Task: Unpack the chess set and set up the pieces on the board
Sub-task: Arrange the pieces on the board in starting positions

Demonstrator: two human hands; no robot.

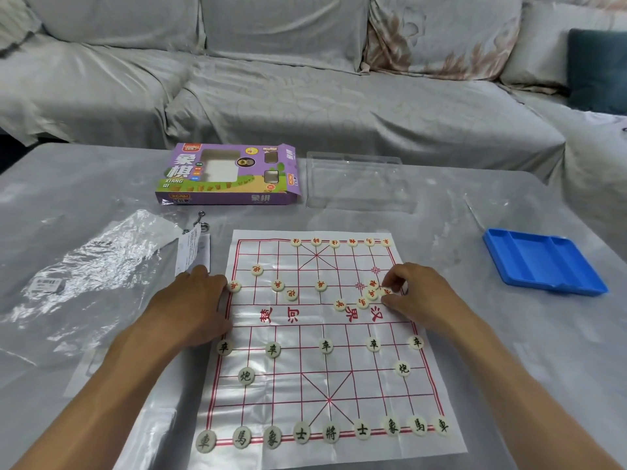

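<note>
Board: left hand flat on left edge; right hand pinches red piece nr right edge.

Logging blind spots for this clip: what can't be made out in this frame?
All in the head view:
- Red piece in the right hand: fingers cover its character.
- Board left edge: hidden under the left hand.
- Far-row pieces: characters too small.
- Leaflet: print too small.
- Both elbows: cut off by the bottom edge.

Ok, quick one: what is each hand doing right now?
Left hand: open, fingers flat on the board's left edge, fingertips at a red piece.
Right hand: fingers curled, pinching a red piece from the loose cluster.
</note>
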